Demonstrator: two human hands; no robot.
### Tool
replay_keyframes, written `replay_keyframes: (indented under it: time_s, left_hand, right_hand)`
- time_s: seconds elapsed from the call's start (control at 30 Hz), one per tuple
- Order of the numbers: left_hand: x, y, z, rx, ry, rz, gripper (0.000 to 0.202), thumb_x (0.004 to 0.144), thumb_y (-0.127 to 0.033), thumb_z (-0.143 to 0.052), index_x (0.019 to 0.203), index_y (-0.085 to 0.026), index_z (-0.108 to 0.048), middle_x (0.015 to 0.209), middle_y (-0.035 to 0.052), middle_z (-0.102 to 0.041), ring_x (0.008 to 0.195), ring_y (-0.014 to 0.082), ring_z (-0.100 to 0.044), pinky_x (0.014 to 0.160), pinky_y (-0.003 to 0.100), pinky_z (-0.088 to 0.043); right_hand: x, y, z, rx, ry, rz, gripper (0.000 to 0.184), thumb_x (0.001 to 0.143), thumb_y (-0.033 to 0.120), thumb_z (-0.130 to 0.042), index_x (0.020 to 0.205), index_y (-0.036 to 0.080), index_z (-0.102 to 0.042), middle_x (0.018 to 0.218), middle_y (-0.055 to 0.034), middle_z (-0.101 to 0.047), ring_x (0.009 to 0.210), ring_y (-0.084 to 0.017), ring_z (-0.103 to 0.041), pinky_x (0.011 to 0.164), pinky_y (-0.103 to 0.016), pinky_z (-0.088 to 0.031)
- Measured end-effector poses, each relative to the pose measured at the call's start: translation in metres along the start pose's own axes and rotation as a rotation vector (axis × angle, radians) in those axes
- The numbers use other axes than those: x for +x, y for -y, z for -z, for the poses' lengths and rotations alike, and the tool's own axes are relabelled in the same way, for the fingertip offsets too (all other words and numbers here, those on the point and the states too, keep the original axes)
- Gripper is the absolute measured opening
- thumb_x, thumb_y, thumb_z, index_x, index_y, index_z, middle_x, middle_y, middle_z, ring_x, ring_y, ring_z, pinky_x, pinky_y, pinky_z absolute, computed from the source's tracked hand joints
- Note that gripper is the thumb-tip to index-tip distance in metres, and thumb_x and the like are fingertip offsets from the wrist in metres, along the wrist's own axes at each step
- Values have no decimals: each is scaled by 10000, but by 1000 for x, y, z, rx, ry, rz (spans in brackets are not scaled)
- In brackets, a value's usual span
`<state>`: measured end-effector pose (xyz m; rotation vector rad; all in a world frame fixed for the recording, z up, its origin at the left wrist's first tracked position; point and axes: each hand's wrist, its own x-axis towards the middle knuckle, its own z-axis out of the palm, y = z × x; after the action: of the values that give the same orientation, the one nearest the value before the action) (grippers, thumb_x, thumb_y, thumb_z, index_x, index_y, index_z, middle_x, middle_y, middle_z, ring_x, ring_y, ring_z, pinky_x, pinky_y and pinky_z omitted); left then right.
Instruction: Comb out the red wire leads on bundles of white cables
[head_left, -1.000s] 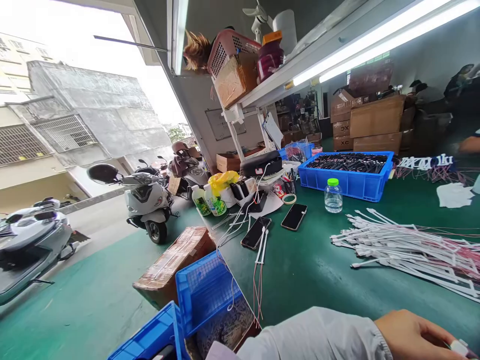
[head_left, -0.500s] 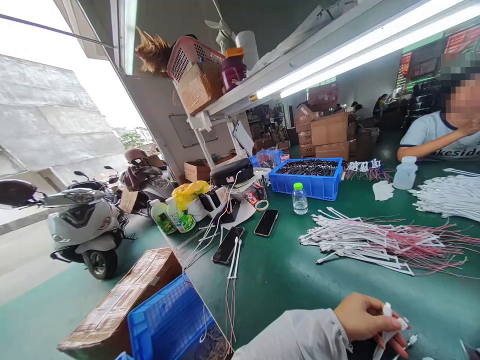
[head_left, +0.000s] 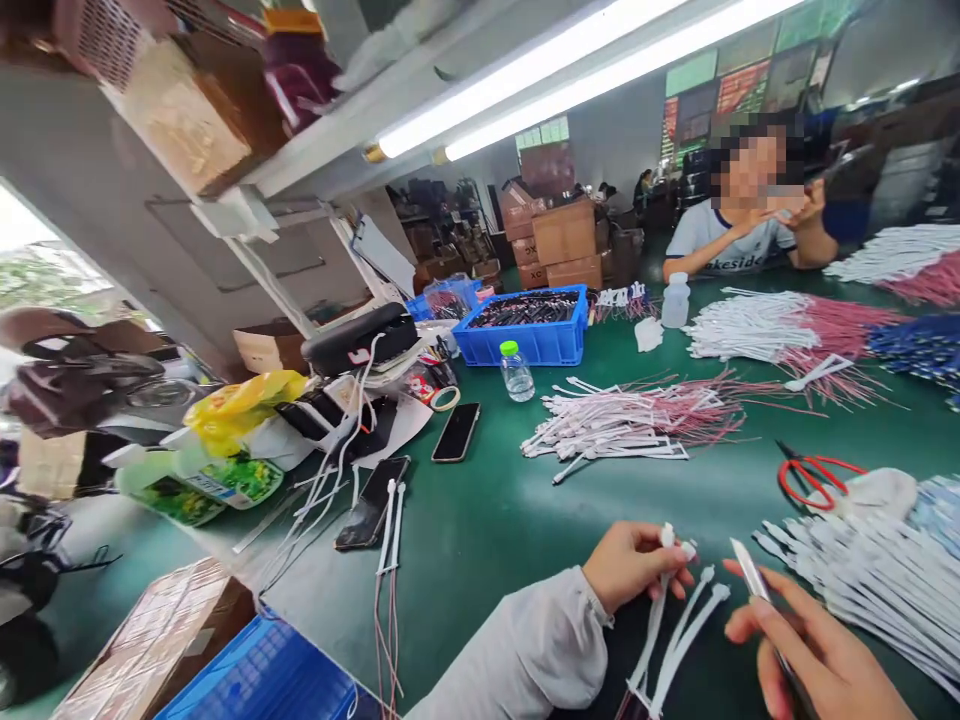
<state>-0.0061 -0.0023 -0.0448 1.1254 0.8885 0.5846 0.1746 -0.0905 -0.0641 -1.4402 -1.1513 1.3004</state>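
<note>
My left hand point(head_left: 631, 562) is closed on the ends of a few white cable pieces point(head_left: 679, 630) that hang down toward me over the green table point(head_left: 510, 510). My right hand point(head_left: 814, 650), at the bottom right, pinches a thin metal blade-like tool point(head_left: 752, 572) whose tip points up toward the cable ends. A pile of white cable pieces point(head_left: 870, 575) lies just right of my hands. Red-handled scissors point(head_left: 814, 475) rest beyond it.
A heap of white and red wires point(head_left: 637, 420), a water bottle point(head_left: 517, 370), a blue tray of black parts point(head_left: 525, 325) and two phones point(head_left: 456, 432) lie on the table. A person point(head_left: 739, 235) sits across. Blue crates point(head_left: 262, 675) and a carton point(head_left: 150, 645) stand at the left.
The view has swung right, off the scooters outside and onto the table. My right hand with the metal tool has come into view, and my left hand has lifted the cable ends.
</note>
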Motion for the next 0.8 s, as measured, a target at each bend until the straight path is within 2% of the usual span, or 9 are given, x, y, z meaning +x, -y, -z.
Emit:
replay_keyframes:
  time_s: [0.1, 0.17, 0.23, 0.33, 0.43, 0.53, 0.7, 0.8]
  left_hand:
    - [-6, -7, -3, 41, 10, 9, 561, 608, -577, -700, 873, -86, -645, 677, 25, -610, 487, 62, -498, 394, 177, -243]
    - [-9, -10, -4, 71, 11, 25, 534, 632, -571, -689, 861, -91, -641, 671, 25, -612, 475, 57, -490, 381, 172, -218]
    - [-10, -10, -4, 84, 13, 19, 508, 651, -565, -682, 838, -96, -632, 676, 29, -615, 493, 66, -514, 393, 166, -240]
    - [-11, -9, -5, 93, 25, -45, 480, 687, -553, -665, 822, -94, -624, 698, 37, -624, 526, 79, -552, 457, 171, -337]
    - [-13, -8, -5, 131, 38, -111, 449, 730, -534, -638, 803, -91, -627, 696, 34, -624, 531, 79, -556, 537, 194, -411]
    - [-16, -10, -6, 210, 26, -154, 406, 766, -506, -615, 802, -102, -635, 689, 23, -624, 517, 71, -540, 567, 200, -430]
    - [-23, -16, -11, 349, -71, -186, 387, 783, -513, -588, 768, -129, -636, 679, 10, -631, 523, 84, -553, 567, 198, -442]
    - [-25, -16, -14, 382, -89, -202, 383, 788, -512, -580, 763, -135, -638, 673, 11, -636, 525, 92, -561, 563, 199, -450]
  right_hand:
    - [-9, 23, -3, 73, 76, -112, 650, 832, 617, -519, 1375, 276, -415, 691, 15, -514, 375, -78, -334, 334, -218, -257]
    - [-14, 36, -3, 144, 100, -149, 613, 860, 591, -504, 1368, 251, -445, 667, 31, -456, 415, -74, -307, 373, -219, -246]
    - [-17, 43, -3, 208, 120, -160, 589, 866, 552, -531, 1352, 221, -482, 670, 27, -444, 473, -88, -349, 425, -232, -291]
    - [-21, 44, -2, 274, 156, -178, 567, 859, 482, -589, 1357, 231, -487, 691, 24, -457, 515, -93, -382, 470, -239, -311]
    - [-22, 43, -1, 307, 190, -229, 572, 869, 476, -579, 1384, 259, -455, 661, 41, -430, 457, -71, -309, 430, -230, -235]
    - [-22, 44, -1, 316, 196, -259, 587, 871, 482, -575, 1398, 263, -439, 644, 47, -429, 429, -60, -277, 417, -228, -190]
    - [-20, 46, -1, 297, 195, -260, 601, 863, 494, -578, 1397, 249, -449, 707, 8, -538, 424, -66, -299, 417, -237, -205]
    - [-19, 47, -2, 270, 187, -253, 604, 858, 503, -575, 1387, 232, -468, 717, -5, -560, 422, -71, -307, 414, -240, -216]
